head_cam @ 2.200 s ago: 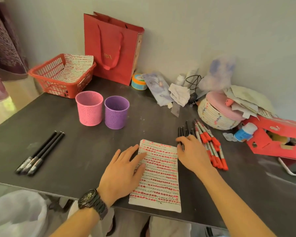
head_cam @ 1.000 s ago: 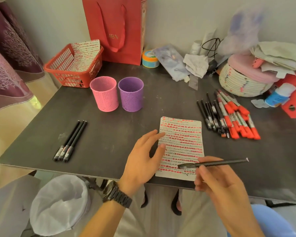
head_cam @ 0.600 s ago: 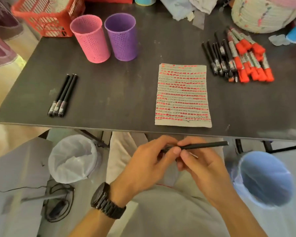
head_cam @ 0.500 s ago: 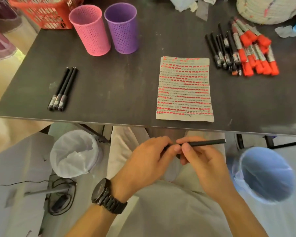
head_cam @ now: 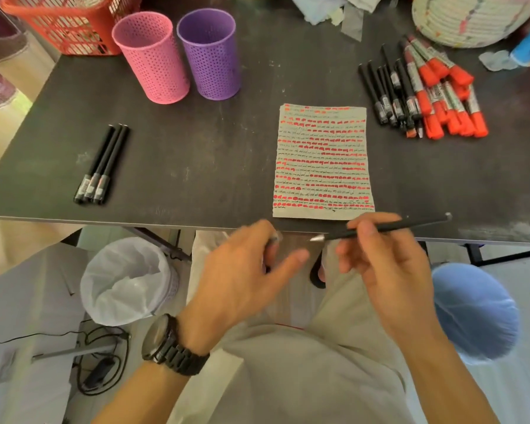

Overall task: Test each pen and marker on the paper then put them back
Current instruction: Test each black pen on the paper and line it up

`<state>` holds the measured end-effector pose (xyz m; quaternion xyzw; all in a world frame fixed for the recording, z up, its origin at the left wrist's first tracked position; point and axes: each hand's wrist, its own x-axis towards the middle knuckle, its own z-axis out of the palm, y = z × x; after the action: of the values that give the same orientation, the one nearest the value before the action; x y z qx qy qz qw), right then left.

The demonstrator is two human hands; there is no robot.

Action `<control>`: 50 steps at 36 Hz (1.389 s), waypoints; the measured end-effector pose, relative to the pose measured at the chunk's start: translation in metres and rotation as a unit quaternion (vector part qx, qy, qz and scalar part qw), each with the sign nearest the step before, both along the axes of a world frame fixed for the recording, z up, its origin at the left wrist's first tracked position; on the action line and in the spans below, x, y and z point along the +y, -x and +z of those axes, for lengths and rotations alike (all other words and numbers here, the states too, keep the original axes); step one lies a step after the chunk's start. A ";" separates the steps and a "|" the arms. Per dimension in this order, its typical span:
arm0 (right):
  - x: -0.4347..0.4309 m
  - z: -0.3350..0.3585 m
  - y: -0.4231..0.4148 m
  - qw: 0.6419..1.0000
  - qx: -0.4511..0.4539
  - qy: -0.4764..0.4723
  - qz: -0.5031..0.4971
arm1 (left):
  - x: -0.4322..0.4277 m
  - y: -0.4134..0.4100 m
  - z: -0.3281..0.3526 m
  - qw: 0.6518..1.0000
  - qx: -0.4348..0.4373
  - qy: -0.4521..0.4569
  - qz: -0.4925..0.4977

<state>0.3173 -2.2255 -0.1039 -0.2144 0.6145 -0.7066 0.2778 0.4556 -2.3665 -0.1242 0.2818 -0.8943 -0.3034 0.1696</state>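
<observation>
Pen (head_cam: 389, 228) is what matters here. My right hand (head_cam: 389, 270) pinches it with thumb and forefingers curled round the barrel, just off the table's (head_cam: 196, 154) front edge. Its long axis runs almost along that edge. The bare nib points left toward my left hand (head_cam: 245, 280), and the tail rises rightward over the tabletop.

The paper (head_cam: 322, 160) lies flat on the table with its near edge close to the front edge, so it is ahead of the nib and only slightly left of my right fingers. I judge the next stroke needs the nib swung forward and down onto the blank strip along the paper's near edge. My right hand is the nearer one for that.

My left hand hangs below the front edge, blurred. It seems to pinch a small greyish cap (head_cam: 274, 239) at the fingertips with the forefinger loose, though I am not certain. It sits just off the paper's near left corner, close enough to steady the sheet.
</observation>
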 end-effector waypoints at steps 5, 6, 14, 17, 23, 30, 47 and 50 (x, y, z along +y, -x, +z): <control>-0.023 0.014 0.020 0.999 0.032 0.003 -0.021 | -0.035 0.016 0.006 0.995 0.065 0.069 0.000; -0.029 0.014 0.023 0.999 0.031 -0.002 -0.023 | -0.040 0.021 0.005 0.996 0.062 0.062 -0.012; -0.076 0.013 0.030 0.997 0.069 -0.018 -0.023 | -0.039 0.037 -0.008 0.998 0.014 0.053 0.007; -0.084 0.005 0.031 0.994 0.096 -0.048 -0.018 | -0.039 0.036 -0.009 0.998 0.016 0.052 0.019; -0.085 -0.013 0.030 0.978 0.175 -0.096 -0.057 | -0.040 0.036 -0.013 0.998 0.028 0.047 0.026; -0.088 -0.022 0.027 0.957 0.235 -0.143 -0.086 | -0.038 0.039 -0.016 0.997 0.037 0.047 0.040; -0.093 -0.024 0.027 0.946 0.257 -0.170 -0.105 | -0.038 0.039 -0.015 0.997 0.047 0.040 0.043; -0.093 -0.024 0.027 0.944 0.262 -0.171 -0.104 | -0.038 0.039 -0.014 0.997 0.046 0.038 0.043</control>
<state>0.2905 -2.3181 -0.1280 -0.2760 0.7961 -0.5348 0.0640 0.4166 -2.4045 -0.1385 0.2991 -0.8835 -0.2741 0.2341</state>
